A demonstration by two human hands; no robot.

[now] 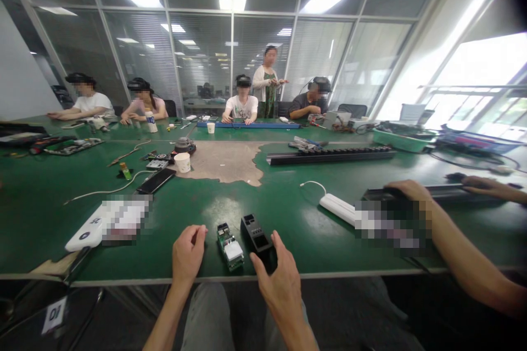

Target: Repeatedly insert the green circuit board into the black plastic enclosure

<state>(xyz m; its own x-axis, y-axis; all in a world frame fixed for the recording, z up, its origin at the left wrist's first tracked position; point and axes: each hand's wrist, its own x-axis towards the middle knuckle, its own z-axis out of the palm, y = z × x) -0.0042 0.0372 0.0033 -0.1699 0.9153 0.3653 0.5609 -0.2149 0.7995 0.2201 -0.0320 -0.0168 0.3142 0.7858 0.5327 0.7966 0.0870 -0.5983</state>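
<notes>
A green circuit board (229, 248) with a white block on it lies on the green table, between my two hands. Just right of it is a black rectangular housing (254, 230) with square openings. My right hand (279, 274) is at the near right end of the housing, thumb and fingers apart around that end; whether it touches is hard to tell. My left hand (189, 252) rests at the left of the board, fingers curled together, and nothing shows in it.
A phone (156, 181), a white paper cup (181, 163) and a white power bank (88, 230) are at the left. At the right, another person's hands (411, 192) touch a black rail (448, 193). Several people are across the green table (288, 197).
</notes>
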